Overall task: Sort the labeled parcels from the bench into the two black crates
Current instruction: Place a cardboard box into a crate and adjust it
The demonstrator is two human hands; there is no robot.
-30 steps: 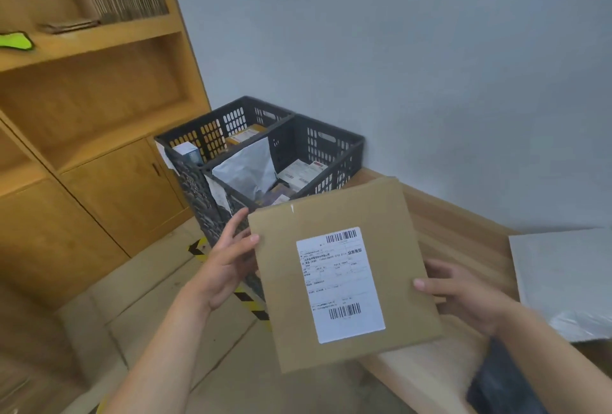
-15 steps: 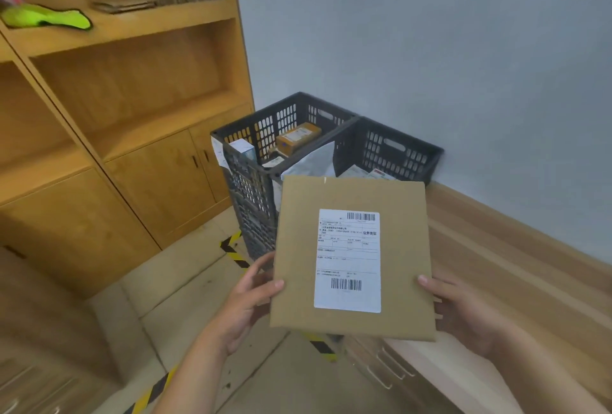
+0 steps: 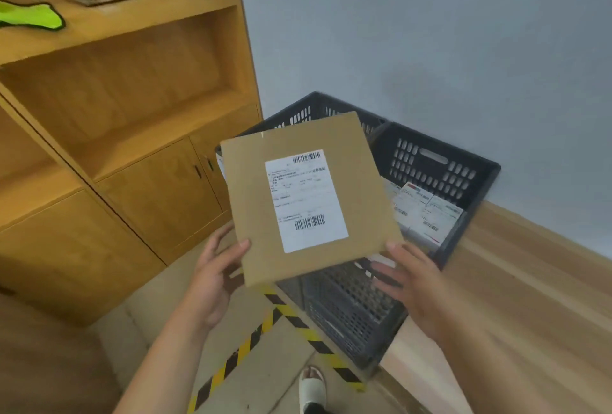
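I hold a flat brown cardboard parcel [image 3: 308, 195] with a white barcode label, tilted, above the two black crates. My left hand [image 3: 215, 276] pinches its lower left corner, thumb on top and fingers underneath. At the lower right corner my right hand [image 3: 414, 281] grips it the same way. The parcel hides most of the left crate [image 3: 311, 105]. The right crate [image 3: 443, 165] holds several white-labelled parcels [image 3: 427, 211].
The crates stand on the floor in the corner between a wooden cabinet [image 3: 159, 195] and the wooden bench [image 3: 530, 287]. Yellow-black tape [image 3: 281, 317] marks the floor. My foot in a white sandal [image 3: 311, 384] is below. A green item [image 3: 29, 16] lies on a shelf.
I have stepped closer to the crates. The parcel has moved forward and up from beside the bench to over the crates, still held by both hands.
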